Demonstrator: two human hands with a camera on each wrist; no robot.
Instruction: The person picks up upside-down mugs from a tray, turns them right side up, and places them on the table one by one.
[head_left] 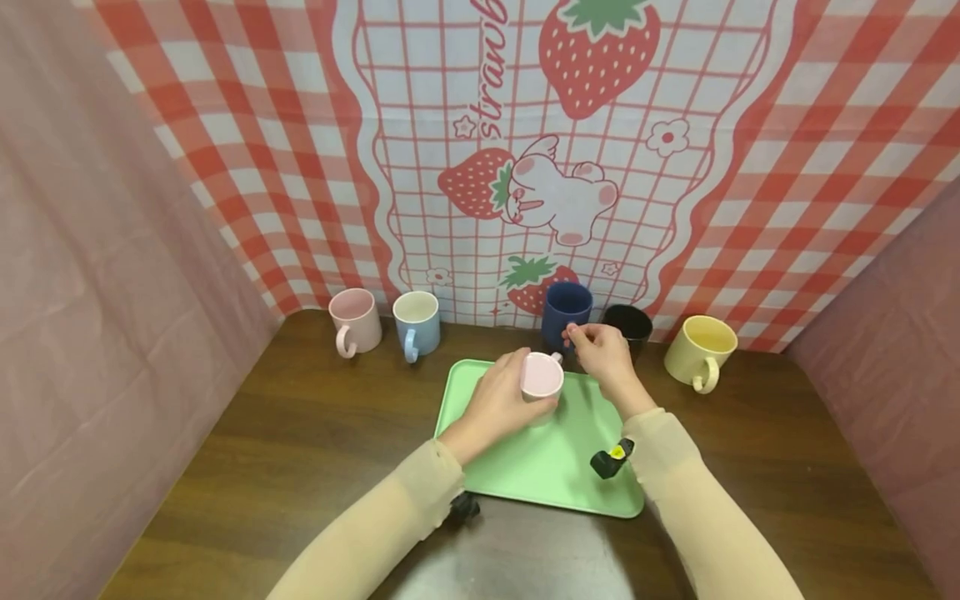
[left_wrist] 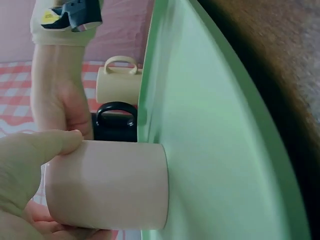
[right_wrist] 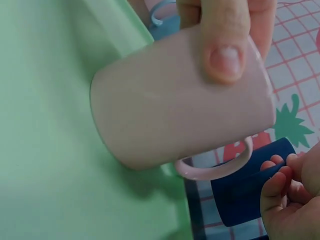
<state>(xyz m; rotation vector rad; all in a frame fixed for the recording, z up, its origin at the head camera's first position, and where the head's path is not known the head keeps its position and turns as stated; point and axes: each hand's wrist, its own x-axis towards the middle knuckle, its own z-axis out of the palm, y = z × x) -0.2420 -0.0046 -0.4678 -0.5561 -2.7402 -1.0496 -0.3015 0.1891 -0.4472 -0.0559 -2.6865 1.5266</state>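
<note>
My left hand [head_left: 504, 397] grips a pale pink mug [head_left: 542, 377] around its side, thumb on the near side and fingers behind. The mug stands upright with its base right at the surface of a green tray [head_left: 525, 487]. Its handle points toward the back, and in the right wrist view it shows below the pink body [right_wrist: 180, 100]. Beyond the tray's back edge, my right hand [head_left: 602, 358] reaches to a dark blue mug [head_left: 564, 307]. Its thumb and curled fingers [right_wrist: 272, 192] pinch the blue mug at the handle side, the handle mostly hidden by them.
Along the back of the wooden table [head_left: 247, 450] stand another pink mug [head_left: 357, 321] and a light blue mug [head_left: 417, 321] on the left. A black mug [head_left: 633, 323] and a yellow mug [head_left: 697, 350] are on the right. A checked strawberry cloth [head_left: 300, 150] hangs behind them.
</note>
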